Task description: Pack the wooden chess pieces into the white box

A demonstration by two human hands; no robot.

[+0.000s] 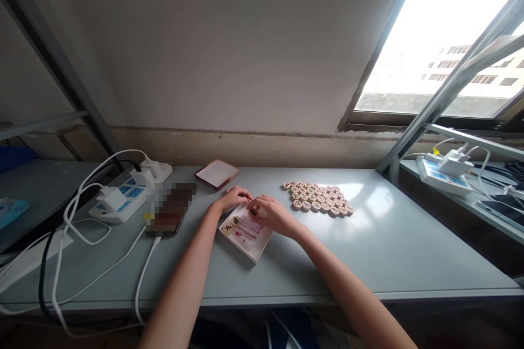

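The box (254,246), a shallow white one with reddish-purple print on its floor, sits on the grey table (368,267) with a corner toward the person, and both hands are at it. The left hand (234,197) is at the far left side of the box, its fingers bent and lightly spread, the tips reaching toward the far corner; whether they hold anything cannot be told. The right hand (268,215) comes over the right side of the box, fingers curled close together above a round piece (253,211) with a dark character, partly hidden by them; it cannot be told whether they grip this piece or only touch it. Two more pieces (231,224) with dark characters lie face up inside the box, side by side in its left corner. To the right of the box and a little farther off, many pieces (317,199) lie face up in close, staggered rows. The lid (216,174), pale inside with a dark red edge, lies behind the box and to its left. Left of the box is a phone (178,210), partly blurred; beyond it stands a power strip (133,196) with white plugs (112,199) in it and cables (61,262) looping down toward the near edge of the table.
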